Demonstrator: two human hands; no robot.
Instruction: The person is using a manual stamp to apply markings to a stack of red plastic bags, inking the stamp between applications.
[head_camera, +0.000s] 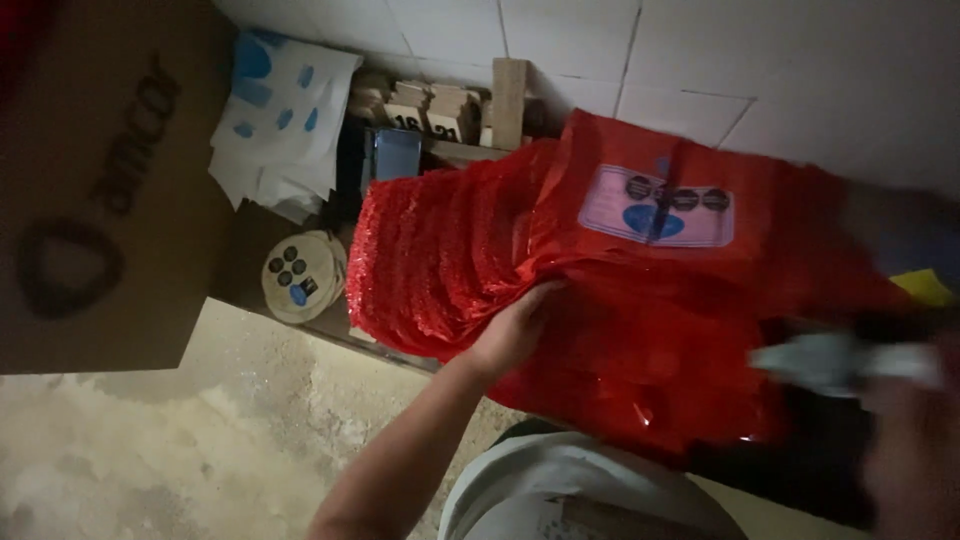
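Note:
My left hand (512, 335) reaches up from the bottom middle and grips the lower edge of a thick stack of red mesh bags (440, 260). A red plastic wrap (660, 330) with a pale label (655, 205) covers the stack's right part. My right hand (915, 440) is a dark blur at the lower right edge, closed on a crumpled pale cloth or paper (835, 362).
A large brown cardboard box (100, 190) fills the left. White sheets with blue spots (285, 115), a round roll of stickers (300, 277) and small wooden blocks (440, 105) lie on a low shelf behind. White tiled wall (700, 50) above, rough concrete floor (180, 450) below.

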